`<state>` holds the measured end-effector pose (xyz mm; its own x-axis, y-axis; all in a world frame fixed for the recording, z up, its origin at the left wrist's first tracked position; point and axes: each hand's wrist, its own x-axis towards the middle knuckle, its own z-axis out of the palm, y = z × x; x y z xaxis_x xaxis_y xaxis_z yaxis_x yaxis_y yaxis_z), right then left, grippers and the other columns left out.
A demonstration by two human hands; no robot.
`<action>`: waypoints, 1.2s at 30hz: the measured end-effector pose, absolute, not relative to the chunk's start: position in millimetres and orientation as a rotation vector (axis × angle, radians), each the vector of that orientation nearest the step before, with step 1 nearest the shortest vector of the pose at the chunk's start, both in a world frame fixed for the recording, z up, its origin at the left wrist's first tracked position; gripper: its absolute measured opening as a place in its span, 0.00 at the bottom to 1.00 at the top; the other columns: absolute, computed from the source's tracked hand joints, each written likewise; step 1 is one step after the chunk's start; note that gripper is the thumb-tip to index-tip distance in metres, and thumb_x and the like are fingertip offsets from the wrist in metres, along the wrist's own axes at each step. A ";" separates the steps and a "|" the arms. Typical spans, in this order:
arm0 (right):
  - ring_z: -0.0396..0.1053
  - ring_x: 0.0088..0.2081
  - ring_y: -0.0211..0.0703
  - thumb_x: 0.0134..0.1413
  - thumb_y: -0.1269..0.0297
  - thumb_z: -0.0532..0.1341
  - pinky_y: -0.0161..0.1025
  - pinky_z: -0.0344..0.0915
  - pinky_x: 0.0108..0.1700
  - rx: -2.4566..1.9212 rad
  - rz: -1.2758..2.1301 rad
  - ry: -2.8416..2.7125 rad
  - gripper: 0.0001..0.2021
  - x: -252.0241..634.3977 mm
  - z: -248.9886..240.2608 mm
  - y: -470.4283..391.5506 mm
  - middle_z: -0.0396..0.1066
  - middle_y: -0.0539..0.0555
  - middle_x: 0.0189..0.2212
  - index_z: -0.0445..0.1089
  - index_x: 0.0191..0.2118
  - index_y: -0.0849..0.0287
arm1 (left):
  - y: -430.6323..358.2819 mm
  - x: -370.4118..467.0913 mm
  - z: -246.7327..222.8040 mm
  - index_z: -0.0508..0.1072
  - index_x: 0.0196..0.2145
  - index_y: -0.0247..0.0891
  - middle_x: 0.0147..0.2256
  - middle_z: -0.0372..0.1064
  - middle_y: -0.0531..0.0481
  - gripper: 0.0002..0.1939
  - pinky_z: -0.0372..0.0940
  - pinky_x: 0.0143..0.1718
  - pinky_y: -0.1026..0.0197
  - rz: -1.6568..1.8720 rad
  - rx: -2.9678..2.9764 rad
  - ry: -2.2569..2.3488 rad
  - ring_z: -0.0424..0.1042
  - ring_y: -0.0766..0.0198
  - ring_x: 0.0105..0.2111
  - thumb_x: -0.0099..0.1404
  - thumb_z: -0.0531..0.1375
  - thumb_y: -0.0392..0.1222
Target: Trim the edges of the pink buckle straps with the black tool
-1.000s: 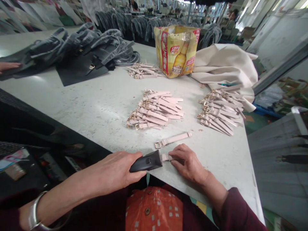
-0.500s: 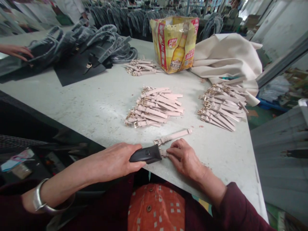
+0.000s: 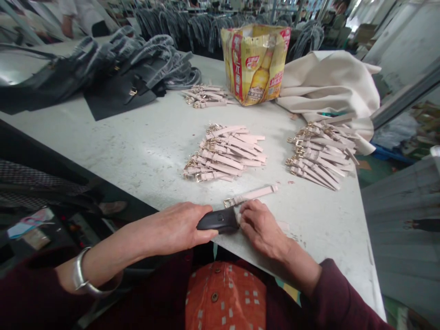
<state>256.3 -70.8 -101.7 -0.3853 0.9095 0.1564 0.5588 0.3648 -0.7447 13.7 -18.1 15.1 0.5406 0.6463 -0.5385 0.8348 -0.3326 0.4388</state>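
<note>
Gripping black handheld tool [image 3: 222,221] in left hand [image 3: 180,227]; holding right hand [image 3: 264,228] curled at its end, cannot tell on what. Just beside loose pale-pink buckled strap [image 3: 253,194], near strap pile [image 3: 225,153].

left hand [image 3: 185,227]: holding black tool [image 3: 219,221] | right hand [image 3: 264,225]: beside it | strap piles [image 3: 225,153]: ahead

The red strip [image 3: 237,64] on the yellow container [image 3: 255,68] bears Chinese characters [image 3: 238,70], only 元 reading fairly clearly.
</note>
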 end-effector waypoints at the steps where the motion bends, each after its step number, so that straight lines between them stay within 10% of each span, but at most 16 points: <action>1: 0.69 0.46 0.50 0.66 0.70 0.58 0.48 0.63 0.51 -1.250 0.961 -1.960 0.11 256.9 -99.0 -68.0 0.73 0.57 0.43 0.70 0.30 0.57 | -18.1 13.5 14.7 0.73 0.33 0.44 0.29 0.79 0.53 0.10 0.61 0.30 0.61 -0.352 2.084 1.193 0.77 0.58 0.29 0.66 0.58 0.51; 10: 0.71 0.42 0.49 0.63 0.62 0.65 0.45 0.68 0.46 -1.322 0.999 -1.654 0.07 275.8 -101.2 -77.5 0.75 0.55 0.42 0.74 0.46 0.55 | -16.5 13.2 16.0 0.74 0.34 0.44 0.29 0.79 0.53 0.11 0.61 0.30 0.61 -0.317 2.082 1.151 0.77 0.58 0.29 0.66 0.57 0.51; 36: 0.74 0.39 0.46 0.65 0.75 0.66 0.41 0.70 0.43 -1.256 0.790 -1.923 0.08 279.6 -117.0 -77.5 0.75 0.54 0.35 0.82 0.43 0.56 | -17.1 11.2 25.4 0.76 0.39 0.44 0.32 0.81 0.49 0.15 0.64 0.33 0.58 -0.483 2.189 1.321 0.80 0.52 0.33 0.69 0.56 0.56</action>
<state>279.6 -77.5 -117.0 -0.2867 0.9318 0.2225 0.5062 0.3445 -0.7906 11.2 -17.1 25.4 0.4572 0.6981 -0.5510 0.8889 -0.3793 0.2570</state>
